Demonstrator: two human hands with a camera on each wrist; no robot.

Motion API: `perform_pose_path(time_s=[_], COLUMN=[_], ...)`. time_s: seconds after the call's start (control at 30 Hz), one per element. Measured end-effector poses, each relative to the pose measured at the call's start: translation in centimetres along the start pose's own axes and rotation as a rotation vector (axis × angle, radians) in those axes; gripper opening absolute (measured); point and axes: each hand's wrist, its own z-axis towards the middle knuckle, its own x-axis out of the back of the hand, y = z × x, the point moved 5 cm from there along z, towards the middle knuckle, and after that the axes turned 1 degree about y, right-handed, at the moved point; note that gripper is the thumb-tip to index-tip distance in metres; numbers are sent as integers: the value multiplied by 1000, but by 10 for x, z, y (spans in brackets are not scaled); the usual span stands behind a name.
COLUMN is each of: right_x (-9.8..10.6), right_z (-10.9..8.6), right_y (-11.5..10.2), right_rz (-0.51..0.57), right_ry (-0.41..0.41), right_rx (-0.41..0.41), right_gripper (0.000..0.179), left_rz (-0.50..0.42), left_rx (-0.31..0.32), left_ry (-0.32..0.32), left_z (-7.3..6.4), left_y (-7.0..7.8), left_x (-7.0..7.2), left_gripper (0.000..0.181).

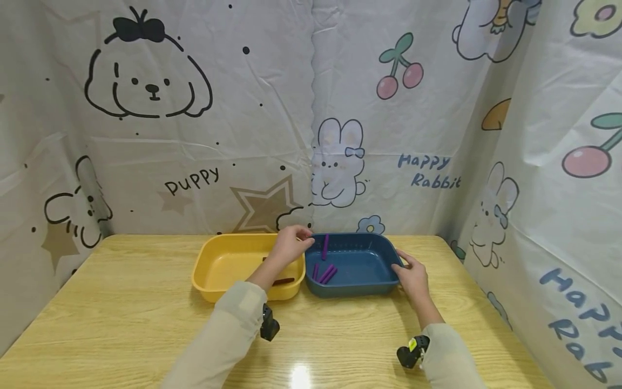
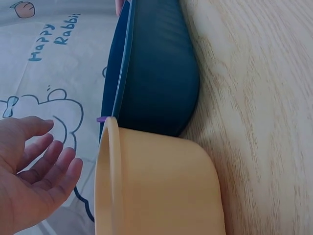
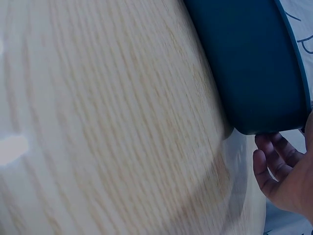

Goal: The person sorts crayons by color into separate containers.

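My left hand (image 1: 290, 244) hovers over the meeting rims of the yellow bin (image 1: 206, 294) and the blue bin (image 1: 352, 290). Its fingers (image 2: 51, 169) are loosely bent, with nothing between them. On the right, my right hand (image 1: 413, 276) holds the blue bin's right wall, thumb at the rim and fingers (image 3: 276, 154) against the outside. Several purple sticks (image 1: 325, 247) are in the blue bin, one leaning at its back left and others at the front left. Dark brown sticks (image 1: 284, 281) lie in the yellow bin, partly hidden by my left forearm.
Both bins stand side by side on a wooden table (image 1: 146, 324), near its back edge. Behind and to the right hangs a white printed cloth (image 1: 272, 119). A small black camera sits on each wrist.
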Motion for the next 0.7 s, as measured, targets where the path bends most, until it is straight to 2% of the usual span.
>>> perform_pose_path(time_s=[0.3,0.53,0.7], right_x=[-3,-3,0], right_z=[5,6,6], right_y=[-3,-10,-18], right_rz=[-2,-93,-198], right_ry=[-10,-13,-48], right_rx=[16,55,125], right_gripper=[48,47,47], left_rz=[-3,-52,18], left_rx=[34,63,55], left_ry=[1,-9,15], left_z=[-6,-12,-17], left_y=[-9,-15,-20], left_x=[14,25,37], left_gripper=[20,23,22])
